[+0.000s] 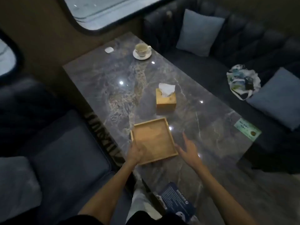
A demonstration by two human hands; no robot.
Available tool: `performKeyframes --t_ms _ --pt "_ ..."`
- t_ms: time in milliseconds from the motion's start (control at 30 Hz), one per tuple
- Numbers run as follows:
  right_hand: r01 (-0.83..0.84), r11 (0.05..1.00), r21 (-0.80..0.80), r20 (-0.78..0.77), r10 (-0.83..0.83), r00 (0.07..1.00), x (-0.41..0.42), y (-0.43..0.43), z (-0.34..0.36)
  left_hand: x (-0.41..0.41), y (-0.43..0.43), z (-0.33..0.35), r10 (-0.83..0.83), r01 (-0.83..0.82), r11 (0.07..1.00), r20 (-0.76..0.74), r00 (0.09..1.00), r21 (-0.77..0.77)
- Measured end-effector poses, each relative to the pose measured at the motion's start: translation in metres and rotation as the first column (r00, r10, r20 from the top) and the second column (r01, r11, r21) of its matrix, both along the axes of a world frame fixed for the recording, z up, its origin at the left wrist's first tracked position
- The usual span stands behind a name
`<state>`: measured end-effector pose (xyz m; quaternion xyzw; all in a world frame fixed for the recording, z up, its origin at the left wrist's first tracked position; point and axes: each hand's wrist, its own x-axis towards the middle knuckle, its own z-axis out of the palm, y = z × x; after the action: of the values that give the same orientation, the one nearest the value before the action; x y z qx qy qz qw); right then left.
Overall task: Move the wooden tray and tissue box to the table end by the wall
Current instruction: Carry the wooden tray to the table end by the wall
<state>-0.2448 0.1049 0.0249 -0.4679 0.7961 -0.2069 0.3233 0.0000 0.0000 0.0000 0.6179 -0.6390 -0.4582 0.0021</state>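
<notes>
An empty square wooden tray (154, 140) lies on the grey marble table (211, 127), near its front left part. My left hand (135, 153) grips the tray's near left corner. My right hand (188, 148) hovers with fingers spread just right of the tray's near right corner, not holding it. A wooden tissue box (165, 100) with a white tissue sticking out stands a little beyond the tray, toward the table's middle.
A cup on a saucer (142, 50) and a small white object (109, 49) sit at the far end by the wall and window. A green card (247, 131) lies at the right edge, a dark booklet (174, 200) at the near end. Dark sofas with cushions flank the table; a bag (242, 80) rests on the right one.
</notes>
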Motion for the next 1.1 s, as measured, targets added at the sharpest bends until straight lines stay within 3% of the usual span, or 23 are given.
performKeyframes --t_ms 100,233,333,467,667,800,933,1000,1100 --pt "0.184 0.979 0.082 0.127 -0.194 0.973 0.032 -0.034 -0.022 0.015 -0.028 -0.013 0.132 -0.122 0.987 -0.093 0.987 0.105" --pt "0.346 0.912 0.218 0.232 -0.393 0.89 0.066 -0.051 -0.049 0.025 -0.043 0.006 0.134 -0.079 0.963 -0.203 0.97 0.257" --pt "0.385 0.907 0.171 0.173 -0.412 0.895 0.076 -0.049 -0.062 0.033 -0.05 0.016 0.104 0.003 0.922 -0.255 0.961 0.388" --pt "0.393 0.899 0.193 0.083 -0.414 0.907 0.081 -0.051 -0.06 0.042 -0.053 0.006 0.136 -0.004 0.867 -0.229 0.964 0.498" --pt "0.313 0.877 0.365 0.085 -0.366 0.927 0.055 -0.059 -0.06 0.037 -0.059 0.032 0.318 -0.092 0.63 -0.148 0.936 0.771" --pt "0.252 0.865 0.434 0.139 -0.341 0.93 0.03 -0.065 -0.063 0.021 -0.06 0.039 0.464 -0.221 0.654 -0.152 0.873 0.723" --pt "0.214 0.873 0.439 0.326 -0.376 0.867 0.014 -0.056 -0.1 0.013 -0.072 0.037 0.454 -0.267 0.757 -0.185 0.872 0.596" --pt "0.255 0.855 0.453 0.408 -0.453 0.793 0.018 -0.059 -0.086 0.014 -0.083 0.014 0.387 -0.251 0.835 -0.199 0.9 0.489" --pt "0.302 0.845 0.441 0.519 -0.514 0.683 0.033 -0.067 -0.086 0.017 -0.106 -0.001 0.444 -0.336 0.821 -0.147 0.884 0.461"
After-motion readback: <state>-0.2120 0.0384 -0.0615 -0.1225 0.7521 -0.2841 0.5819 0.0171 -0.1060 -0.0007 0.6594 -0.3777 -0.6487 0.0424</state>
